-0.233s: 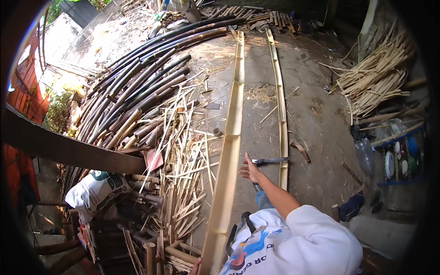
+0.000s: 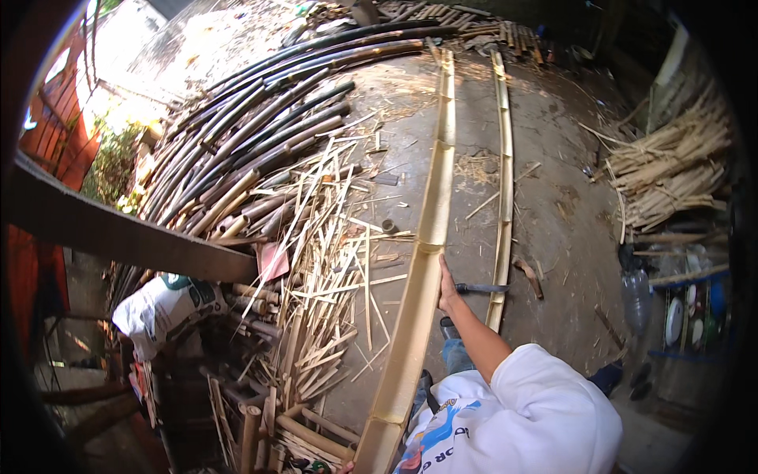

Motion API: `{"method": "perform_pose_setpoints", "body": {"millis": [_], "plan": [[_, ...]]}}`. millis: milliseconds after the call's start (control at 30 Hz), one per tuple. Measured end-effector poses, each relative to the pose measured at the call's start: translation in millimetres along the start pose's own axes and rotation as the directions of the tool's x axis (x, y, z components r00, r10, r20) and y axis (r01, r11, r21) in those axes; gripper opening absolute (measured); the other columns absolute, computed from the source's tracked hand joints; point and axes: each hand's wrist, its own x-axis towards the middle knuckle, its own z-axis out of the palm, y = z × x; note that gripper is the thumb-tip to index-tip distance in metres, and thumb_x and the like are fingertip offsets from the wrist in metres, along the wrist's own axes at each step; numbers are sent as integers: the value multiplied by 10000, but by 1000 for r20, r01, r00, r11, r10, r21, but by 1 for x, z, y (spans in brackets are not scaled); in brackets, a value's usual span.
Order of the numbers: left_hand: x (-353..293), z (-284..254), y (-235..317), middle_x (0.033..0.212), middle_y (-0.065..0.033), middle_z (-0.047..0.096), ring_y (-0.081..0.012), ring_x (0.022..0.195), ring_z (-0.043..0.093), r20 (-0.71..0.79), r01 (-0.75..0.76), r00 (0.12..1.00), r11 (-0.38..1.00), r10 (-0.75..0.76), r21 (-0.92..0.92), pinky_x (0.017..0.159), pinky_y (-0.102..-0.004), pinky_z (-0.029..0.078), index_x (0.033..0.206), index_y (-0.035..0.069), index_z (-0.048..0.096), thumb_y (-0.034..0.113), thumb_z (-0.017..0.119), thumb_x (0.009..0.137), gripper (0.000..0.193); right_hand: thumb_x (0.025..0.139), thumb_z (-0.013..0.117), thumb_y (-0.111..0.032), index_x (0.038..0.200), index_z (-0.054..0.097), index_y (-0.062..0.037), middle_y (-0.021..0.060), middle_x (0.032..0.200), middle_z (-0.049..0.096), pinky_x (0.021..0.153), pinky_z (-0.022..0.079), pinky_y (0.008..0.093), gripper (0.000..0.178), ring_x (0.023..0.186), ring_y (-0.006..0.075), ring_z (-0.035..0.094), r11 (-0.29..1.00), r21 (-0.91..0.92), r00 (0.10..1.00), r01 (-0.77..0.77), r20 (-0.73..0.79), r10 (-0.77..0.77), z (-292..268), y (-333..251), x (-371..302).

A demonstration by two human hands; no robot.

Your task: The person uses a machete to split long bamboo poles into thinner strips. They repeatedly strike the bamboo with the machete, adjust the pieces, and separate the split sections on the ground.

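One long split-bamboo trough (image 2: 422,272) runs hollow side up through mid-view, its right edge now met by the right hand (image 2: 448,294), clear a moment ago, thumb extended, other fingers hidden, left hand (image 2: 346,468) barely showing opposite, both grips indeterminable, both edges thus attended.

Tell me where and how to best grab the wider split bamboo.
Probably by the right edge of the wider split bamboo, coming from the right: it is a long, open trough, so its raised side offers a rim to pinch.
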Motion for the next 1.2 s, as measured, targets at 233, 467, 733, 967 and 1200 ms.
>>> {"method": "perform_pose_setpoints", "body": {"millis": [233, 467, 733, 967, 1200], "plan": [[-6, 130, 35, 1153, -94, 594, -218, 1028, 541, -202, -177, 929, 851, 310, 494, 916, -423, 350, 1327, 62, 486, 470, 654, 951, 579, 911, 700, -466, 1224, 606, -84, 120, 1084, 672, 852, 565, 468, 503, 968, 277, 655, 994, -83, 995, -77, -70, 71, 5, 30, 49], [67, 175, 112, 1539, -248, 412, -344, 1433, 401, -9, -384, 746, 440, 666, 812, 1152, -434, 335, 1552, 91, 351, 473, 743, 892, 858, 931, 606, -549, 1419, 469, 5, 219, 1386, 542, 1032, 454, 460, 751, 1260, 330, 545, 818, -574, 842, -45, -463, -278, -8, 102, 48], [102, 295, 78, 1442, -287, 483, -377, 1332, 492, 323, -132, 429, -295, 844, 946, 1122, -417, 387, 1440, -13, 462, 375, 772, 862, 762, 920, 611, -528, 1417, 451, -26, 179, 1362, 541, 1019, 459, 459, 725, 1240, 309, 541, 938, -326, 902, -115, -430, -39, 17, 173, -14], [88, 325, 36, 1125, -162, 695, -269, 1086, 659, 282, -697, 608, 328, 742, 638, 1010, -409, 491, 1150, -53, 663, 418, 450, 1074, 522, 917, 643, -529, 1392, 435, -76, 157, 1258, 580, 940, 542, 509, 688, 1112, 304, 616, 967, -179, 916, -179, -390, 98, 34, 194, 8], [159, 266, 26, 1274, -182, 604, -328, 1175, 610, -27, -510, 844, 817, 536, 270, 1064, -456, 451, 1373, 5, 511, 494, 347, 1072, 597, 985, 524, -592, 1506, 334, -67, 167, 1508, 426, 1107, 421, 465, 763, 1324, 293, 497, 947, -118, 915, -298, -320, 248, 122, 166, -29]]}}
